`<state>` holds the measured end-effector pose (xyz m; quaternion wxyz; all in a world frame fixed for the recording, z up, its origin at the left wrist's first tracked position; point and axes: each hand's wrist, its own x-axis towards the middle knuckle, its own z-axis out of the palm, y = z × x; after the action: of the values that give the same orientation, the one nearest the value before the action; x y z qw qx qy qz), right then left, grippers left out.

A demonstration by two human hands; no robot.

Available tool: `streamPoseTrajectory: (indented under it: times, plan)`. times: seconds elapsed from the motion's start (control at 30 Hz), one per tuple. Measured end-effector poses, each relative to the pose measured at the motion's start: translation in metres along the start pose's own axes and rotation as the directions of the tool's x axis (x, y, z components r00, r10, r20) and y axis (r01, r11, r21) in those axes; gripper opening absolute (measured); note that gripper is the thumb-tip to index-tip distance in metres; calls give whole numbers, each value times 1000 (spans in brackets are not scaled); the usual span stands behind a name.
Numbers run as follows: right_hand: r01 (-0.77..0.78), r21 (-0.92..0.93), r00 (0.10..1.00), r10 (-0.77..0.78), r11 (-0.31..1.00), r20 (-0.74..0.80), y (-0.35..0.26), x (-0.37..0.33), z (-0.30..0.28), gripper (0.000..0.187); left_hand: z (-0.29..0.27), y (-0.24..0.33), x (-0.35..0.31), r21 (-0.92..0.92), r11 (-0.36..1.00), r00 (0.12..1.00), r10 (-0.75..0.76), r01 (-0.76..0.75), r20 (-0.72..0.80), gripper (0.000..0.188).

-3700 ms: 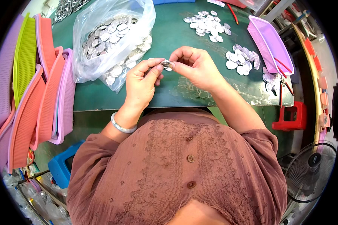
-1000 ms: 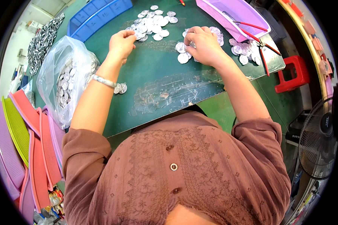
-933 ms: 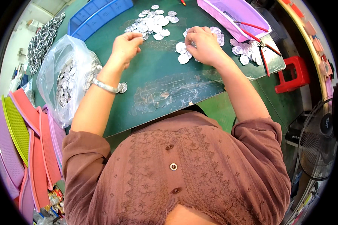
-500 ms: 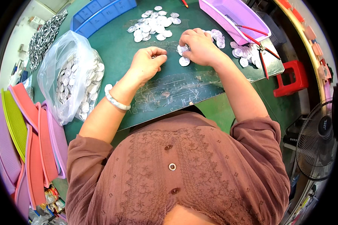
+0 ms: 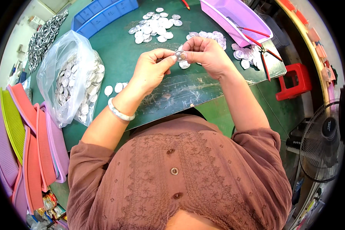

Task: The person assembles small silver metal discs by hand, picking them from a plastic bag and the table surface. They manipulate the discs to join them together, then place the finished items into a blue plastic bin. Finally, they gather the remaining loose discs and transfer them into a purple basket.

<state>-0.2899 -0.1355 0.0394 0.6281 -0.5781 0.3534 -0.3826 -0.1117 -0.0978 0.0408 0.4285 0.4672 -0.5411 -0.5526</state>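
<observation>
Over the green table, my left hand (image 5: 153,69) and my right hand (image 5: 210,57) meet, thumbs and fingers closed on a round silver pendant (image 5: 180,56). Whether my left fingers also hold some tiny part cannot be made out. Beneath the held piece lie one or two more pendants, partly covered by my hands. A heap of silver pendants (image 5: 154,26) lies beyond my hands, and another pile (image 5: 217,37) is just past my right hand. Several loose pendants (image 5: 119,87) rest next to my left wrist, some hidden behind it.
Left of my forearm stands a clear plastic bag (image 5: 71,82) of pendants. A blue divided bin (image 5: 107,17) and metal chains (image 5: 46,40) are behind. At right are a purple basket (image 5: 235,21), red-handled pliers (image 5: 263,51), a red stool (image 5: 295,82) and a fan (image 5: 322,142). Coloured baskets (image 5: 34,153) stack at far left.
My right hand has lifted a pendant from the small group and brought it left to my left hand. Both hands now hold it. The loose pendants by my left wrist show more.
</observation>
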Motion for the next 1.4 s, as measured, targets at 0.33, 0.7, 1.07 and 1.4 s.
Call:
streamPoseTrajectory:
  times: [0.33,0.7,1.07,1.4]
  plan:
    - [45,-17,999,-45,999,-4,-8,-16,14,11,-4,1,-12,151,973,984,179,-174,-19,11]
    - [233,-344,966,-256,910,-23,-10,-25,30,7,-4,4,-22,560,633,779,627,-534,34,9]
    - [292,-237,944,-319,926,-84,-4,-32,40,8,-4,2,-26,495,678,773,634,-543,-21,11]
    - [289,-164,953,-299,943,-45,-4,-36,41,8,-7,-5,-28,437,700,765,643,-566,-39,13]
